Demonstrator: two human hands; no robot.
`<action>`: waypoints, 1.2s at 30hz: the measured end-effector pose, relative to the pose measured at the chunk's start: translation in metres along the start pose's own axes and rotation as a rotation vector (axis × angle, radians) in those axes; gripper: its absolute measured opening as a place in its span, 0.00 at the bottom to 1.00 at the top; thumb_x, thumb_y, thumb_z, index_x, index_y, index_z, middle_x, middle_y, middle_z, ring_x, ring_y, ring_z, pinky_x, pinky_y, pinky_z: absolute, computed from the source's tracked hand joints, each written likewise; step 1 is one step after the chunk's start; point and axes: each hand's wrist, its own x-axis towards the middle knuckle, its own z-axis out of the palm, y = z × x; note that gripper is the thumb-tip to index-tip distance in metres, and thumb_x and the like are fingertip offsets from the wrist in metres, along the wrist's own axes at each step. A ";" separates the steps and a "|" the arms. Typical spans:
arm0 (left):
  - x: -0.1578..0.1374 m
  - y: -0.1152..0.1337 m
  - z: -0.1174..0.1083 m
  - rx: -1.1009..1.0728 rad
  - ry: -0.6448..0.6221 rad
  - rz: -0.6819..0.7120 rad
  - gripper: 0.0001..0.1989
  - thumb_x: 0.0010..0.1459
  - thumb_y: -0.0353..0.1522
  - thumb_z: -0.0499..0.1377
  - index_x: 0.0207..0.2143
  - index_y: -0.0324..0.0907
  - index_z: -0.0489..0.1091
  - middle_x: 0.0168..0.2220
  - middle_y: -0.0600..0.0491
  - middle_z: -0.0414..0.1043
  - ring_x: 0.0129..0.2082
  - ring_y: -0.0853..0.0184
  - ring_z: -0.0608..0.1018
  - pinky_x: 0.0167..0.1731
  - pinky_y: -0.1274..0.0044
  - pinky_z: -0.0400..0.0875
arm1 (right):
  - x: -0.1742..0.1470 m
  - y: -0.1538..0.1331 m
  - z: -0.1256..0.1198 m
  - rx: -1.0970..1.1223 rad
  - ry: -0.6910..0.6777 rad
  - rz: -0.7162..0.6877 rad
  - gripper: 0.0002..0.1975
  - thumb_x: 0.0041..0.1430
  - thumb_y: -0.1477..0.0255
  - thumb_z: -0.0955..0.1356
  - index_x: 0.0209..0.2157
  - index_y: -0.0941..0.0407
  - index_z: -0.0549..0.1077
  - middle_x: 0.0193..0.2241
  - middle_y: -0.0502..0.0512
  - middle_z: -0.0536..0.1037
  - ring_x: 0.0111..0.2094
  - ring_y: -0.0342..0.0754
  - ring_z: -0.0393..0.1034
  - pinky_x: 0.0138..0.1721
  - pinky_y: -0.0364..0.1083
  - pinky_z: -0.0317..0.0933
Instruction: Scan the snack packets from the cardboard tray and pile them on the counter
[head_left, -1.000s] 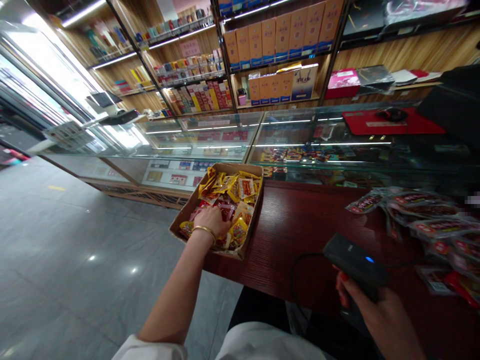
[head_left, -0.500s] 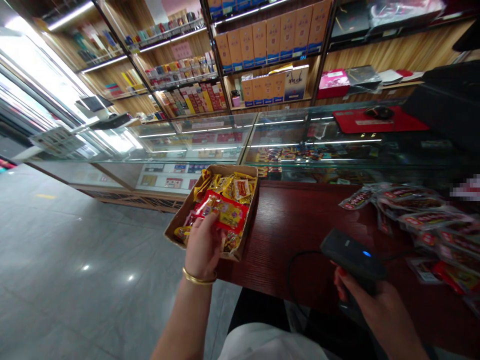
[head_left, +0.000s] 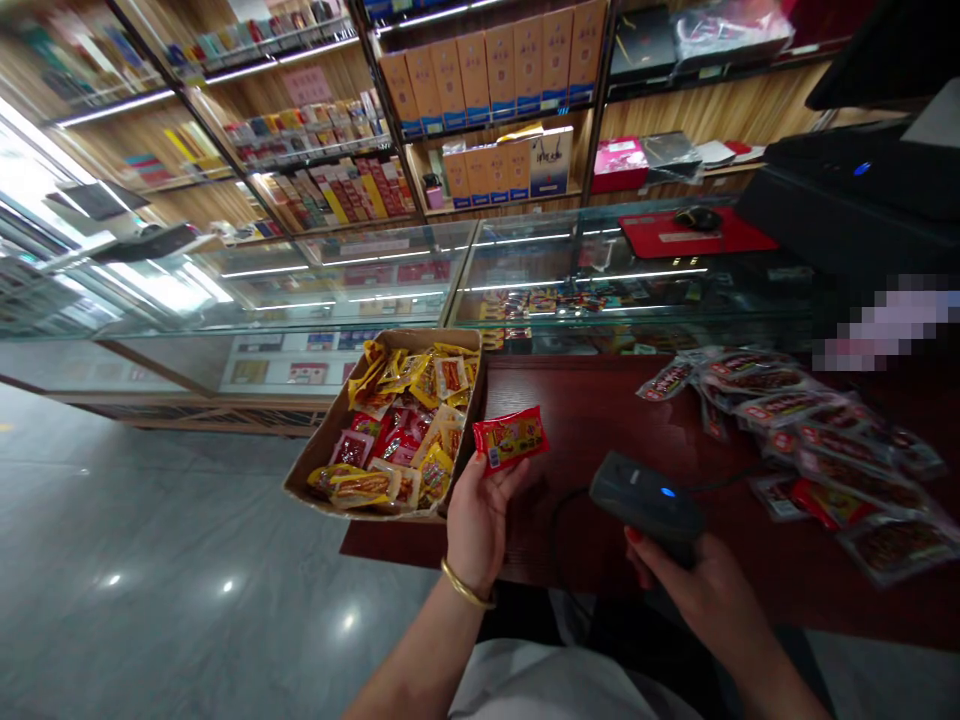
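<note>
A small red and yellow snack packet [head_left: 512, 440] is pinched in my left hand [head_left: 480, 520], its printed label and barcode facing up towards me. To its left stands an open cardboard box [head_left: 300, 490] full of snack packets [head_left: 405, 420] in yellow, red and clear wrapping. My right hand [head_left: 690, 580] is wrapped round the grip of a black barcode scanner [head_left: 646, 505], on which a blue light glows. The scanner's head points left, towards the packet, a short way apart from it. Part of its grip is hidden by my fingers.
Flat packets [head_left: 810, 420] lie in a loose pile on the dark red tabletop [head_left: 555, 390] at right. Behind runs a glass display counter [head_left: 420, 250], carrying a mouse [head_left: 697, 218] on a red mat [head_left: 637, 238]. Shelves with boxed goods [head_left: 472, 75] line the wall.
My left hand has lifted the red packet out of the box and brought it right, over the tabletop near the scanner. My right hand still holds the scanner. The view has turned slightly right.
</note>
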 end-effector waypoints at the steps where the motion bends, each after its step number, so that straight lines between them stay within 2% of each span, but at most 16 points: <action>1: 0.002 -0.003 -0.002 -0.006 0.004 0.024 0.11 0.59 0.36 0.64 0.41 0.38 0.78 0.47 0.45 0.82 0.51 0.55 0.82 0.56 0.59 0.75 | 0.000 -0.001 0.002 0.000 -0.013 0.004 0.17 0.55 0.56 0.73 0.23 0.55 0.79 0.18 0.54 0.80 0.22 0.51 0.76 0.25 0.44 0.69; 6: 0.009 -0.018 -0.007 -0.022 0.041 0.090 0.12 0.59 0.36 0.63 0.43 0.39 0.80 0.47 0.46 0.83 0.53 0.57 0.81 0.60 0.62 0.72 | -0.004 -0.005 0.014 0.006 -0.032 0.003 0.16 0.54 0.57 0.73 0.24 0.55 0.79 0.18 0.53 0.80 0.20 0.50 0.75 0.24 0.44 0.67; 10: 0.010 -0.020 -0.007 0.014 0.036 0.091 0.13 0.59 0.37 0.63 0.42 0.39 0.80 0.47 0.45 0.83 0.52 0.57 0.82 0.58 0.62 0.74 | -0.008 -0.010 0.016 -0.039 -0.046 -0.037 0.15 0.56 0.58 0.72 0.27 0.55 0.82 0.20 0.54 0.82 0.21 0.51 0.76 0.25 0.44 0.69; 12: 0.009 -0.016 -0.008 0.104 -0.005 0.053 0.16 0.59 0.39 0.62 0.43 0.38 0.80 0.47 0.44 0.82 0.51 0.55 0.82 0.56 0.61 0.75 | -0.008 -0.013 0.013 -0.100 -0.073 -0.100 0.14 0.56 0.59 0.72 0.31 0.55 0.84 0.23 0.55 0.84 0.23 0.53 0.78 0.29 0.46 0.72; 17: 0.008 -0.003 -0.012 0.408 -0.090 -0.079 0.20 0.57 0.43 0.63 0.41 0.35 0.81 0.46 0.42 0.82 0.49 0.52 0.81 0.49 0.62 0.80 | -0.005 -0.018 0.007 -0.200 -0.140 -0.219 0.13 0.57 0.65 0.72 0.41 0.54 0.85 0.38 0.57 0.88 0.39 0.58 0.83 0.45 0.50 0.75; 21: 0.012 0.001 -0.016 0.471 -0.070 -0.104 0.21 0.54 0.45 0.65 0.38 0.35 0.81 0.44 0.41 0.81 0.47 0.52 0.82 0.46 0.63 0.81 | -0.004 -0.018 0.007 -0.210 -0.151 -0.249 0.13 0.58 0.67 0.72 0.43 0.53 0.84 0.41 0.55 0.88 0.42 0.57 0.84 0.46 0.49 0.75; 25: 0.018 -0.001 -0.025 0.523 -0.071 -0.142 0.21 0.56 0.45 0.63 0.38 0.35 0.80 0.42 0.42 0.81 0.44 0.53 0.83 0.46 0.61 0.82 | -0.004 -0.015 0.007 -0.221 -0.147 -0.262 0.13 0.58 0.67 0.71 0.44 0.53 0.84 0.42 0.55 0.88 0.43 0.57 0.83 0.47 0.49 0.75; 30: 0.025 -0.003 -0.037 0.692 -0.041 -0.079 0.19 0.51 0.46 0.67 0.37 0.41 0.80 0.42 0.43 0.82 0.46 0.52 0.83 0.47 0.64 0.80 | -0.003 -0.010 0.004 -0.235 -0.149 -0.262 0.13 0.59 0.67 0.71 0.44 0.53 0.84 0.42 0.55 0.88 0.44 0.57 0.83 0.47 0.49 0.75; 32: 0.025 -0.002 -0.035 0.676 -0.042 -0.096 0.19 0.49 0.46 0.68 0.37 0.41 0.80 0.41 0.43 0.82 0.44 0.51 0.83 0.46 0.64 0.81 | -0.003 -0.010 0.003 -0.238 -0.151 -0.259 0.13 0.59 0.67 0.71 0.44 0.53 0.84 0.42 0.56 0.88 0.44 0.57 0.83 0.47 0.49 0.75; 36: 0.021 0.003 -0.022 0.530 -0.052 -0.154 0.19 0.53 0.44 0.64 0.36 0.37 0.79 0.38 0.42 0.82 0.39 0.54 0.84 0.43 0.62 0.82 | -0.004 -0.011 0.002 -0.235 -0.159 -0.232 0.14 0.59 0.66 0.71 0.44 0.53 0.84 0.43 0.56 0.88 0.44 0.59 0.83 0.48 0.51 0.75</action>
